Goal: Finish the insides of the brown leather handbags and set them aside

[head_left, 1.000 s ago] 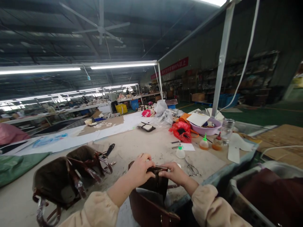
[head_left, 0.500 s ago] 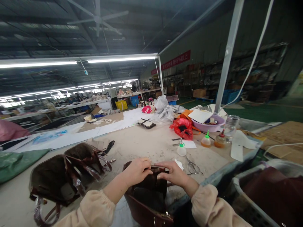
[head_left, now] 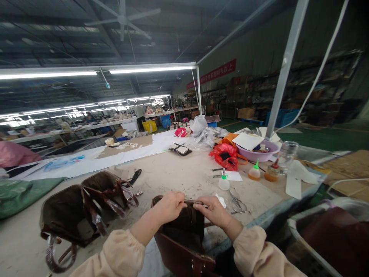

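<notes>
Foremost, lower centre of the frame: one dark brown leather bag, mouth open upward, base out of sight, at the near side of the beige-topped bench.

Item, two bare hands in cream sleeves: left hand and right hand, both on the bag's far rim, neither nearer. The rim's long axis runs across the frame, its short exposed stretch bridging the two hands; the bag's body lies below the fingers, toward the wearer. Left fingers bunched, pinching the edge; right thumb and fingers likewise, thumb on the near face.

Differing from one second ago: left thumb drawn up against its fingers, where it hung apart; exposed rim straighter, slightly longer.

Lower right: pale plastic basket with dark red material. Left: two open brown bags, handles in clear film.

Beyond, right of centre: steel scissors; white squeeze bottle with green cap; two amber-filled bottles; crumpled red plastic bag; lilac plastic basin, heaped.
</notes>
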Action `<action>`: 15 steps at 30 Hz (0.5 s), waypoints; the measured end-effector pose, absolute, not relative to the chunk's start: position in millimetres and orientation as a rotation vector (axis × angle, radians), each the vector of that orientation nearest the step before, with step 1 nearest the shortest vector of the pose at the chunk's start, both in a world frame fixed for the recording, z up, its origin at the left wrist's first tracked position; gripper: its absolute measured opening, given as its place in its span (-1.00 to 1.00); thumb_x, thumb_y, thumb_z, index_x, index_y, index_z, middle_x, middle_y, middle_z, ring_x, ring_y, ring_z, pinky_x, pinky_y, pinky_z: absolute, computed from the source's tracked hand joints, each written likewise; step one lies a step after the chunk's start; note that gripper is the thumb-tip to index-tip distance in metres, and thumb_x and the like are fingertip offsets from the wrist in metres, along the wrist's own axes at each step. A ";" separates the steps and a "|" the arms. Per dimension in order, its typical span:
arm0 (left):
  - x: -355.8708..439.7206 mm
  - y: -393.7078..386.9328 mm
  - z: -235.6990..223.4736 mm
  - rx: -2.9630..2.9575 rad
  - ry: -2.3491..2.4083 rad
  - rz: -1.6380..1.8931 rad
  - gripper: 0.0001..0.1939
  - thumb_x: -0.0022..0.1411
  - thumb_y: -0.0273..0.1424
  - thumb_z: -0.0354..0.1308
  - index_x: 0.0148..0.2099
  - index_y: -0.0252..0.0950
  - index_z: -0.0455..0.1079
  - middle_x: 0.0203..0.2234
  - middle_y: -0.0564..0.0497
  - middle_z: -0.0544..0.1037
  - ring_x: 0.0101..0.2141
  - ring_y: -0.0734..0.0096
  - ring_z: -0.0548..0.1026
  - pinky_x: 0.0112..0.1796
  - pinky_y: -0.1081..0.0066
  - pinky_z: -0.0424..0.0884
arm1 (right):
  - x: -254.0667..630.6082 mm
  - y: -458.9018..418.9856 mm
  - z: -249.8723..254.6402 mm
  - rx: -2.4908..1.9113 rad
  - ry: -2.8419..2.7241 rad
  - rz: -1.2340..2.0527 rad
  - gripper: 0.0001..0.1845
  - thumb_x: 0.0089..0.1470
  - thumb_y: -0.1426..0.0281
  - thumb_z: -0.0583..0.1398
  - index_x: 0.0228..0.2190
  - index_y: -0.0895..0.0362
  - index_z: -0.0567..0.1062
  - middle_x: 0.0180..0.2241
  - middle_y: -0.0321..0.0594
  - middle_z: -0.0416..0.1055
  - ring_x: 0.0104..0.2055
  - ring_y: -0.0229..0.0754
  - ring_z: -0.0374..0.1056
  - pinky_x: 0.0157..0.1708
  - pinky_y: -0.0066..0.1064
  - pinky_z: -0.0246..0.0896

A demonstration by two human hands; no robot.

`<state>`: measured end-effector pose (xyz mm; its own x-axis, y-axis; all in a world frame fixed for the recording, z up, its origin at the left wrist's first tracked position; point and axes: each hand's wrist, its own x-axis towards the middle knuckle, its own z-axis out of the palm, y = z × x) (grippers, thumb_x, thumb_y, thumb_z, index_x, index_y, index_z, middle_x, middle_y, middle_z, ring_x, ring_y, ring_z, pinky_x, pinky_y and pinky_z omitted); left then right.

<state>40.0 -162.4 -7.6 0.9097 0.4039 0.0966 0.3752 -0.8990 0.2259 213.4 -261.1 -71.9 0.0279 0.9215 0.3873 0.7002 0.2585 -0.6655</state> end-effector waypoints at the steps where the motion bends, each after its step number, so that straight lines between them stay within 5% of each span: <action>1: 40.0 -162.3 -8.1 2.868 0.605 0.211 -0.84 0.14 -0.36 0.02 -0.45 -0.31 0.29 -0.55 0.07 0.37 -0.49 0.50 0.31 -0.44 0.51 0.19 | 213.3 -261.4 -71.2 -1.497 -1.738 0.346 -0.64 0.11 0.20 0.01 -0.52 0.13 0.45 -0.58 -0.31 0.35 -0.49 -0.30 0.23 -0.48 -0.49 0.05; 10: 40.4 -156.8 -16.9 2.646 0.598 0.311 -0.82 0.04 -0.36 0.13 -0.53 -0.33 0.32 -0.51 0.09 0.45 -0.48 0.56 0.34 -0.39 0.54 0.21 | 208.9 -262.9 -71.6 -1.542 -1.802 0.235 -0.57 0.15 0.21 -0.05 -0.60 0.14 0.37 -0.61 -0.31 0.27 -0.49 -0.29 0.19 -0.46 -0.48 0.03; 15: 41.1 -157.5 -15.2 2.615 0.648 0.291 -0.84 0.03 -0.37 0.12 -0.53 -0.33 0.34 -0.56 0.10 0.44 -0.50 0.56 0.33 -0.41 0.55 0.21 | 212.9 -265.8 -66.4 -1.550 -1.832 0.318 -0.59 0.16 0.21 -0.07 -0.48 0.11 0.46 -0.55 -0.27 0.36 -0.47 -0.27 0.25 -0.45 -0.46 0.08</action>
<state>41.1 -157.5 -15.2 0.8689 0.4853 0.0975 0.3954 -0.7989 0.4533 212.9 -265.8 -66.4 -0.0332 0.9352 0.3525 0.7619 0.2519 -0.5967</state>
